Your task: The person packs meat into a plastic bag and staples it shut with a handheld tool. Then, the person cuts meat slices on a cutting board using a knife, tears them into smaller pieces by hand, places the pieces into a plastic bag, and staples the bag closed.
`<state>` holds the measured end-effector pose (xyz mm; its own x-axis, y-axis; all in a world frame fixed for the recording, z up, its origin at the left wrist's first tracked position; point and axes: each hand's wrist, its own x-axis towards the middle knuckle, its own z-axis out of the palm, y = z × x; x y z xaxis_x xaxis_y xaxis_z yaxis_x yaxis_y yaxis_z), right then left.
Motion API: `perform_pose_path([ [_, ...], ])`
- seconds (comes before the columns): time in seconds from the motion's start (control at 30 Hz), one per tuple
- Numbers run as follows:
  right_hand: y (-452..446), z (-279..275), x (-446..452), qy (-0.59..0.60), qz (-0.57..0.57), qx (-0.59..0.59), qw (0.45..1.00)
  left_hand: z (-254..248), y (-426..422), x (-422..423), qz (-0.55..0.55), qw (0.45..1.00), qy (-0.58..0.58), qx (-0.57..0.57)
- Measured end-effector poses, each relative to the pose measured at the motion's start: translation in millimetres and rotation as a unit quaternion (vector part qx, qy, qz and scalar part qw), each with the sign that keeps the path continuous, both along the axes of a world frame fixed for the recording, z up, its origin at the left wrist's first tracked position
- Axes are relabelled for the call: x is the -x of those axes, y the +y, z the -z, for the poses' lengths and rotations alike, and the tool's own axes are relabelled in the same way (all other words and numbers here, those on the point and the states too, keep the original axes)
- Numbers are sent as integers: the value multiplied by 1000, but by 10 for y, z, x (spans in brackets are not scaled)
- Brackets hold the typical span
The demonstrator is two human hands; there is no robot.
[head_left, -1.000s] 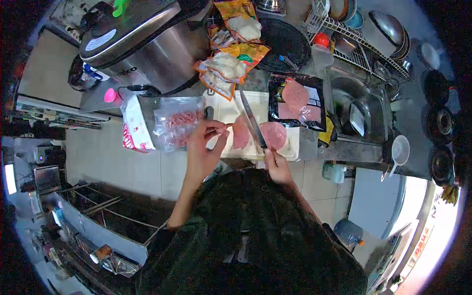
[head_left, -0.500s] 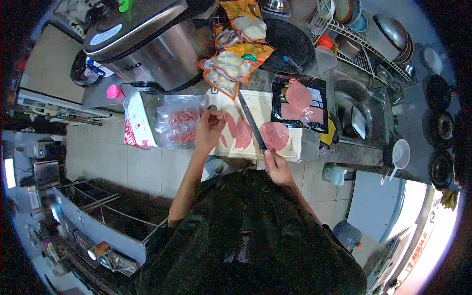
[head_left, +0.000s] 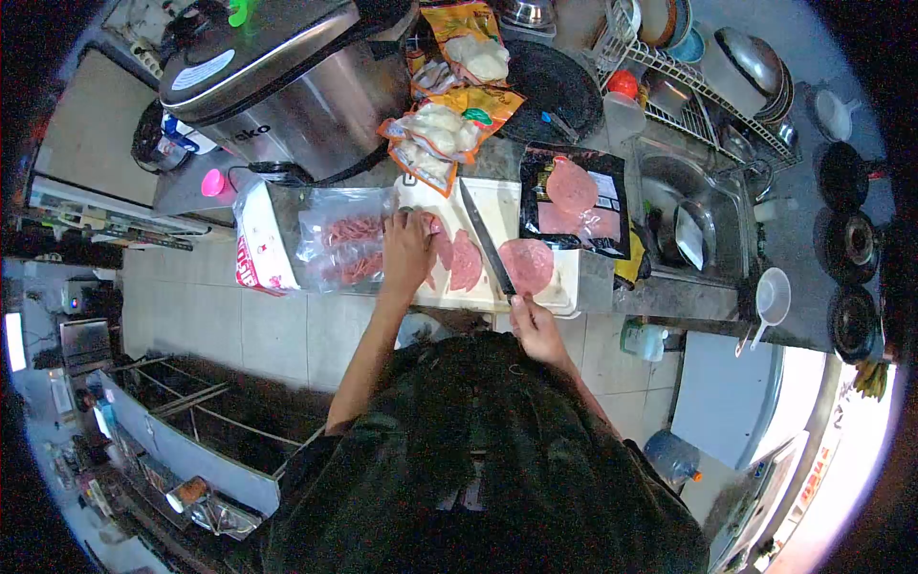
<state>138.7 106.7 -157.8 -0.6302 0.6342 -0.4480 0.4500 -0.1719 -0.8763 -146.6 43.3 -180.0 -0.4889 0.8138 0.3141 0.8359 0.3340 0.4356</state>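
My right hand (head_left: 537, 327) is wrapped round the handle of a long knife (head_left: 486, 234), whose blade lies diagonally over the white cutting board (head_left: 564, 298). A round ham slice (head_left: 526, 265) lies on the board just right of the knife. Left of the blade sits a cut ham slice (head_left: 466, 262). My left hand (head_left: 408, 251) is at the board's left side, its fingers curled down on a strip of ham (head_left: 441, 244); the fingertips are partly hidden. Beside that hand are clear plastic bags of shredded pink meat (head_left: 352, 244).
An open black packet with ham (head_left: 574, 188) lies right of the board, near the sink (head_left: 712, 177). Behind are orange bags of white pieces (head_left: 435, 134), a dark round pan (head_left: 550, 91) and a large steel cooker (head_left: 296, 105). A white-and-red bag (head_left: 260, 239) lies left.
My left hand has turned from a raised pinch to fingers curled palm-down over the ham at the board's left. My right hand and the knife stay nearly in place.
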Motion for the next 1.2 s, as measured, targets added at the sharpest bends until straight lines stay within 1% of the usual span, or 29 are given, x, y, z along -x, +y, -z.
perform_pose_path([
  [0.03,-14,-49,2,-1,8,3,1000,11,10,4,-11,999,24,21],
  [0.07,-18,-94,6,-2,16,6,1000,31,11,-50,-52,999,16,-3],
  [0.17,12,-150,-32,21,-8,-52,998,46,51,13,-36,999,-13,12],
  [0.3,-5,-257,-49,1,7,-57,998,-15,89,36,-19,999,-18,25],
  [0.33,-1,-277,-56,-4,6,-59,998,-56,79,67,22,999,-13,-20],
  [0.37,4,-284,-63,-9,4,-62,998,-91,59,82,44,995,-89,-32],
  [0.43,25,-221,-89,-12,1,-48,999,-316,-20,58,86,966,-240,-52],
  [0.47,35,-180,-103,-14,0,-41,999,-407,-50,44,98,966,-224,-80],
  [0.57,29,-91,-137,30,10,-89,996,-657,-118,49,112,941,-320,-15],
  [0.6,33,-126,-148,5,12,-54,998,-667,-122,46,135,918,-371,-39],
  [0.7,20,-113,-142,8,24,-54,998,-653,-26,37,160,895,-414,46],
  [0.73,20,-163,-139,3,18,-52,998,-634,36,-3,95,851,-502,124],
  [0.77,21,-230,-142,-1,13,-50,999,-531,49,-34,111,925,-352,95],
  [0.8,31,-290,-133,-5,9,-49,999,-356,59,-61,125,972,-190,62],
  [0.83,40,-258,-150,-4,8,-47,999,-256,78,-81,136,990,-24,27],
  [0.87,46,-190,-183,-4,9,-44,999,-163,91,-62,134,985,-90,65],
  [0.97,45,-69,-234,-4,22,-52,998,-207,111,-59,144,981,-71,106],
  [1.1,39,-82,-224,8,25,-55,998,-28,165,71,177,976,-62,110],
  [1.2,50,-123,-207,-7,23,-41,999,-16,172,82,165,974,-67,140],
])
